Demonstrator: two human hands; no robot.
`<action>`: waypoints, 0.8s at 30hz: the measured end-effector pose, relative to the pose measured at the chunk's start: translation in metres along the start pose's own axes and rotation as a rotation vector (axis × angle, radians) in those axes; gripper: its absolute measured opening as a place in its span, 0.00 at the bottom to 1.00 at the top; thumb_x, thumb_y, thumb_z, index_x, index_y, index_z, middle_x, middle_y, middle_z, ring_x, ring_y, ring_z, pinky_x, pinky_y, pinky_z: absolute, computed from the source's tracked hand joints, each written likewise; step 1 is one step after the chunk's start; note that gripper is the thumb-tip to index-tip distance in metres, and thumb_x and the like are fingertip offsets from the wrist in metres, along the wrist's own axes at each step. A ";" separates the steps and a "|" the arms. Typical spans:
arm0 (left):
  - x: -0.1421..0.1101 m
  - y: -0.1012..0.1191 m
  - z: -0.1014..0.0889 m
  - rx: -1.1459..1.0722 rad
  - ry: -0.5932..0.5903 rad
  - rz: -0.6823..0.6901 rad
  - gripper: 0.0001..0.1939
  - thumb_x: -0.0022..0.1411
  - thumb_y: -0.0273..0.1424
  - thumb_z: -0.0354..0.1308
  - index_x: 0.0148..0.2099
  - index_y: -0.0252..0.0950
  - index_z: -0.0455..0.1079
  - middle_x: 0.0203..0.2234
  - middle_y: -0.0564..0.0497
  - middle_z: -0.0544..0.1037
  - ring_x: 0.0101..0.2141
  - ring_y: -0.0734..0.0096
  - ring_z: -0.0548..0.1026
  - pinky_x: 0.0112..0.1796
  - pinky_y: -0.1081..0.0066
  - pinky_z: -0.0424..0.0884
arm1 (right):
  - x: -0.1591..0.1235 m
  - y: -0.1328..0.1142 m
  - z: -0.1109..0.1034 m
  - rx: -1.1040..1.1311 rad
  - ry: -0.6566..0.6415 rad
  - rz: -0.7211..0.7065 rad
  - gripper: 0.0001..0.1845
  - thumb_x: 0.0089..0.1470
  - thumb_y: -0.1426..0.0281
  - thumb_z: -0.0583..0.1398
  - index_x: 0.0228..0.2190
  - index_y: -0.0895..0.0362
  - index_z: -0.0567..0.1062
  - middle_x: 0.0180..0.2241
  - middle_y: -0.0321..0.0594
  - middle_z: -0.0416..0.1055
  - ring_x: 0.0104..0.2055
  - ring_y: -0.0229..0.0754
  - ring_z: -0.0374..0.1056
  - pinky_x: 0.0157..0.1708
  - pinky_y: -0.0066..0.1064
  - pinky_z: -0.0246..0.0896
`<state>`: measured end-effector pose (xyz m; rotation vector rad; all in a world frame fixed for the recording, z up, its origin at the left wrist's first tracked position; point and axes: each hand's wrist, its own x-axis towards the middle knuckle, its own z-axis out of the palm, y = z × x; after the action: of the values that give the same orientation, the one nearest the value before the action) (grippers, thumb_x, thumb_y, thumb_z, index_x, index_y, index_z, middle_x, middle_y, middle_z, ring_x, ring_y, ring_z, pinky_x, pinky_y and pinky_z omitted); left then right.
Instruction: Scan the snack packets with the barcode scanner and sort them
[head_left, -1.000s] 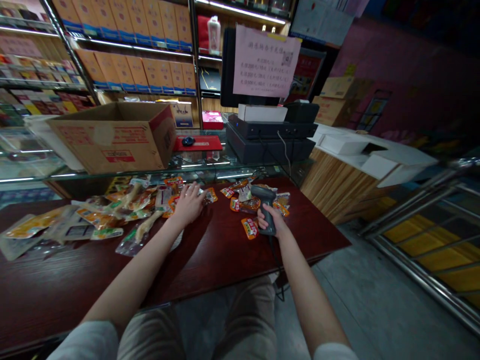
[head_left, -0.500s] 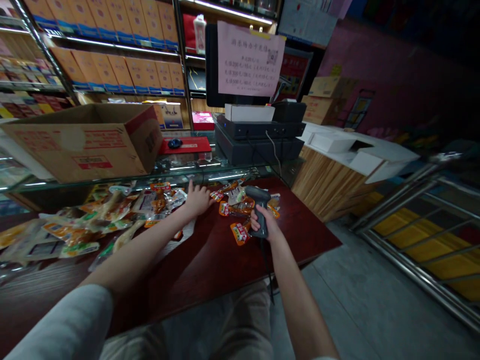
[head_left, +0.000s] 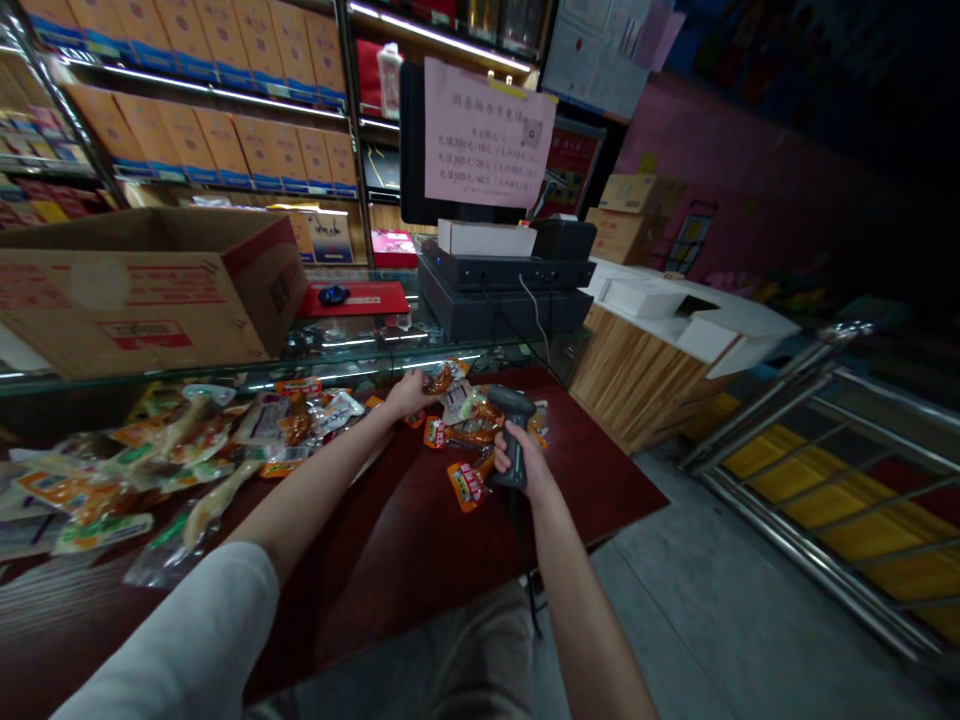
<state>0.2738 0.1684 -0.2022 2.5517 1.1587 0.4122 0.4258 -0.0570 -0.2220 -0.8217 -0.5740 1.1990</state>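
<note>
Scanner (head_left: 512,404), dark-grey plastic, pistol-shaped: I've got it in the right hand (head_left: 529,465), fingers wrapped round the handle, head above the fist. Left hand (head_left: 409,393) is at the near-left end of a glossy brown clear-film packet (head_left: 449,375); can't tell from my feed if it's closed on it. Orange-and-red plastic packet (head_left: 467,487) lies just left of the scanner grip on the dark-red wooden table (head_left: 420,540).
</note>
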 end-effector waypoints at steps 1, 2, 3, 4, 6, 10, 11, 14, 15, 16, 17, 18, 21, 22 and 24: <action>-0.009 -0.001 -0.005 -0.008 0.013 0.015 0.21 0.54 0.41 0.64 0.47 0.35 0.67 0.43 0.41 0.76 0.42 0.56 0.77 0.39 0.67 0.69 | -0.001 0.000 0.001 0.000 -0.016 0.004 0.19 0.47 0.59 0.67 0.36 0.55 0.67 0.17 0.24 0.62 0.11 0.29 0.53 0.11 0.22 0.51; -0.019 -0.001 -0.011 -0.015 0.019 0.031 0.21 0.55 0.41 0.64 0.47 0.37 0.66 0.40 0.42 0.77 0.40 0.56 0.77 0.37 0.67 0.69 | -0.001 0.000 0.001 0.001 -0.035 0.007 0.19 0.47 0.59 0.67 0.36 0.55 0.68 0.17 0.24 0.62 0.12 0.29 0.53 0.11 0.22 0.51; -0.029 -0.001 -0.016 -0.014 0.019 0.036 0.21 0.56 0.41 0.63 0.47 0.38 0.65 0.37 0.44 0.78 0.38 0.55 0.78 0.36 0.67 0.68 | -0.002 0.001 0.002 0.001 -0.054 0.007 0.19 0.48 0.59 0.67 0.36 0.55 0.68 0.18 0.24 0.62 0.11 0.28 0.53 0.11 0.22 0.50; -0.040 0.000 -0.022 -0.007 0.017 0.025 0.21 0.56 0.42 0.63 0.47 0.39 0.64 0.35 0.45 0.78 0.37 0.54 0.78 0.35 0.67 0.67 | -0.003 0.001 0.003 0.000 -0.072 0.006 0.18 0.48 0.59 0.66 0.36 0.55 0.68 0.18 0.25 0.62 0.11 0.28 0.52 0.11 0.22 0.50; -0.061 0.003 -0.031 0.005 0.023 0.008 0.21 0.57 0.43 0.62 0.48 0.40 0.64 0.34 0.45 0.78 0.37 0.53 0.78 0.34 0.66 0.67 | -0.004 0.002 0.005 -0.006 -0.109 0.005 0.18 0.49 0.59 0.66 0.37 0.55 0.69 0.18 0.25 0.61 0.11 0.28 0.51 0.11 0.22 0.49; -0.092 0.014 -0.042 0.042 0.028 -0.002 0.20 0.59 0.42 0.61 0.49 0.40 0.63 0.36 0.43 0.79 0.38 0.51 0.79 0.34 0.66 0.67 | -0.007 0.003 0.009 -0.026 -0.168 0.033 0.19 0.50 0.59 0.65 0.39 0.55 0.69 0.18 0.24 0.61 0.12 0.28 0.49 0.11 0.22 0.48; -0.098 0.017 -0.043 0.054 0.021 -0.006 0.20 0.60 0.42 0.60 0.50 0.39 0.62 0.36 0.42 0.79 0.38 0.50 0.79 0.35 0.66 0.67 | -0.007 0.003 0.009 -0.033 -0.174 0.040 0.19 0.50 0.58 0.65 0.40 0.55 0.69 0.18 0.24 0.61 0.11 0.28 0.49 0.11 0.22 0.48; -0.109 0.024 -0.042 0.079 0.002 -0.017 0.18 0.61 0.41 0.59 0.49 0.39 0.62 0.36 0.41 0.79 0.39 0.51 0.79 0.35 0.66 0.67 | -0.008 0.005 0.009 -0.059 -0.178 0.057 0.19 0.49 0.58 0.65 0.38 0.55 0.69 0.18 0.23 0.61 0.11 0.27 0.49 0.11 0.21 0.48; -0.112 0.025 -0.041 0.078 0.003 -0.016 0.18 0.62 0.41 0.59 0.48 0.38 0.62 0.36 0.41 0.79 0.39 0.51 0.79 0.35 0.67 0.67 | -0.008 0.006 0.009 -0.070 -0.179 0.063 0.19 0.48 0.58 0.66 0.37 0.55 0.68 0.18 0.23 0.61 0.11 0.27 0.49 0.11 0.21 0.48; -0.114 0.026 -0.041 0.076 0.006 -0.012 0.17 0.62 0.41 0.59 0.48 0.38 0.61 0.36 0.41 0.79 0.39 0.51 0.79 0.35 0.67 0.67 | -0.008 0.006 0.009 -0.080 -0.181 0.070 0.18 0.48 0.58 0.66 0.36 0.55 0.68 0.17 0.23 0.61 0.11 0.27 0.49 0.11 0.21 0.49; -0.116 0.027 -0.040 0.074 0.010 -0.008 0.17 0.62 0.41 0.58 0.48 0.38 0.61 0.37 0.41 0.79 0.39 0.51 0.79 0.35 0.67 0.68 | -0.008 0.007 0.009 -0.089 -0.183 0.075 0.18 0.48 0.58 0.66 0.35 0.55 0.67 0.17 0.23 0.61 0.11 0.28 0.50 0.11 0.21 0.49; -0.117 0.028 -0.039 0.073 0.012 -0.006 0.17 0.63 0.41 0.58 0.47 0.38 0.61 0.37 0.40 0.79 0.39 0.51 0.79 0.35 0.67 0.68 | -0.008 0.008 0.009 -0.097 -0.185 0.079 0.18 0.48 0.58 0.66 0.34 0.54 0.67 0.17 0.23 0.61 0.11 0.28 0.51 0.11 0.21 0.49; -0.120 0.030 -0.039 0.082 0.005 -0.012 0.17 0.63 0.42 0.57 0.48 0.38 0.61 0.38 0.41 0.79 0.40 0.53 0.79 0.36 0.67 0.68 | -0.007 0.010 0.008 -0.111 -0.190 0.083 0.18 0.47 0.59 0.66 0.34 0.54 0.66 0.17 0.23 0.62 0.11 0.28 0.51 0.11 0.21 0.50; -0.120 0.030 -0.039 0.088 0.001 -0.018 0.17 0.63 0.41 0.57 0.49 0.38 0.61 0.38 0.41 0.79 0.40 0.54 0.79 0.36 0.67 0.69 | -0.006 0.011 0.007 -0.111 -0.190 0.083 0.19 0.46 0.59 0.66 0.34 0.54 0.66 0.17 0.23 0.61 0.11 0.28 0.51 0.11 0.21 0.50; -0.122 0.029 -0.041 0.104 -0.004 -0.033 0.18 0.63 0.40 0.58 0.50 0.38 0.61 0.39 0.43 0.79 0.41 0.56 0.79 0.37 0.68 0.69 | -0.006 0.011 0.006 -0.100 -0.192 0.087 0.19 0.47 0.59 0.66 0.36 0.54 0.66 0.17 0.22 0.61 0.11 0.28 0.50 0.10 0.21 0.49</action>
<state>0.2012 0.0636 -0.1693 2.6163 1.2502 0.3467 0.4132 -0.0594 -0.2271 -0.8282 -0.7662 1.3465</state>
